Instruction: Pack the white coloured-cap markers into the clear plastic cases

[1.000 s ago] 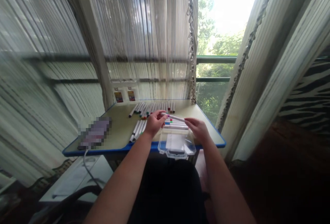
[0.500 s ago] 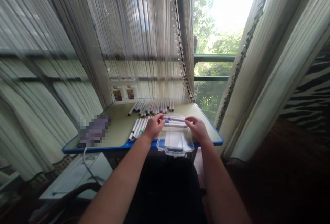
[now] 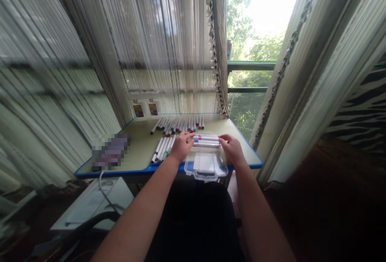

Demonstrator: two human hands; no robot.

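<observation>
A small bundle of colour-capped markers (image 3: 206,141) is held at both ends by the left hand (image 3: 183,147) and right hand (image 3: 232,149), fingers clamped on it, just behind a clear plastic box (image 3: 206,167) on the tabletop (image 3: 140,149); loose markers (image 3: 177,125) are laid out beyond.

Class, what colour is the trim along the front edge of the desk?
Blue: the desk's front trim shows best in the head view.
</observation>
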